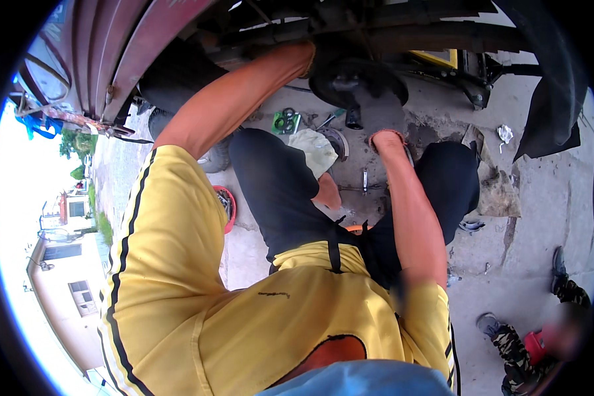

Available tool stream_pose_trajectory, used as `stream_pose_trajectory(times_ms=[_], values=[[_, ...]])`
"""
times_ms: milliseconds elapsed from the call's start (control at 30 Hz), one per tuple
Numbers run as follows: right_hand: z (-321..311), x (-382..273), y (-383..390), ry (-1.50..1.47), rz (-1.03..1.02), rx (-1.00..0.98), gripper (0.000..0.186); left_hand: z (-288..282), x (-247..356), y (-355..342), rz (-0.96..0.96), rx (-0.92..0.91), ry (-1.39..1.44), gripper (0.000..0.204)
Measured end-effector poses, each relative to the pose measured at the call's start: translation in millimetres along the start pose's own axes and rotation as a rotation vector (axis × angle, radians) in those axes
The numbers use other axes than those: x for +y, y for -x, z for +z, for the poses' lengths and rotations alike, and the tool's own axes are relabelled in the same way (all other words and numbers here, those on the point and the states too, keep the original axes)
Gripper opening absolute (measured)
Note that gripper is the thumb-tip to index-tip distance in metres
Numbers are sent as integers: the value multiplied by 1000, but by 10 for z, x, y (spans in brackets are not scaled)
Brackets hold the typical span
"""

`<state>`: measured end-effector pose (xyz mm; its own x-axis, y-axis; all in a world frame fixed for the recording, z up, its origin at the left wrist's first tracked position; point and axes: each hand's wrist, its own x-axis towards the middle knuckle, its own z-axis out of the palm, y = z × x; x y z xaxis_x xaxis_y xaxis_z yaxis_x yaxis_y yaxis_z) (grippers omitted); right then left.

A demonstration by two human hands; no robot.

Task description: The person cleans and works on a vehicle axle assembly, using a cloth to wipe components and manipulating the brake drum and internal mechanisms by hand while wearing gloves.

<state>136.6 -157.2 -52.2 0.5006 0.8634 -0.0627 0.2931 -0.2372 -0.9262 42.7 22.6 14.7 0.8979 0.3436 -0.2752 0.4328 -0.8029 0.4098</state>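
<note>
Under the vehicle, a dark round wheel hub plate (397,82) faces me. My right hand (383,111), in a grey glove, reaches up to its front; the fingers blur into the grey and dark parts. Close beside that hand is a short black cylinder (354,119); whether it is held I cannot tell. My left arm stretches up to the plate's left side, and my left hand (318,58) is mostly lost in the dark there, its fingers hidden. On the ground below lie a curved metal piece like a brake shoe (340,144) and a spanner (365,179).
A green pack with black rings (286,121) and a pale sheet (313,150) lie left of the hub. A red bowl of small parts (226,206) stands by my left leg. To the right are a yellow-black frame (442,61), stained cardboard (498,188) and a person in camouflage trousers (511,350).
</note>
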Motion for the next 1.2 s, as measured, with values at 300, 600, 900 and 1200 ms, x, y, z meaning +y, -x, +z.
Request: stream_pose_trajectory(times_ms=[300, 600, 900, 1200], values=[[-251, -259, -4, 224, -277, 263, 52, 74, 21, 59, -197, 26, 737, 39], [-317, -187, -773, 276, -346, -276, 63, 161, -126, 128, 153, 166, -45, 61], [-340, -85, -928, 51, -416, -386, 62, 194, -176, 162, -12, 190, -73, 60], [-467, -212, -879, 30, -309, -485, 68, 268, -234, 110, -128, 207, -231, 60]])
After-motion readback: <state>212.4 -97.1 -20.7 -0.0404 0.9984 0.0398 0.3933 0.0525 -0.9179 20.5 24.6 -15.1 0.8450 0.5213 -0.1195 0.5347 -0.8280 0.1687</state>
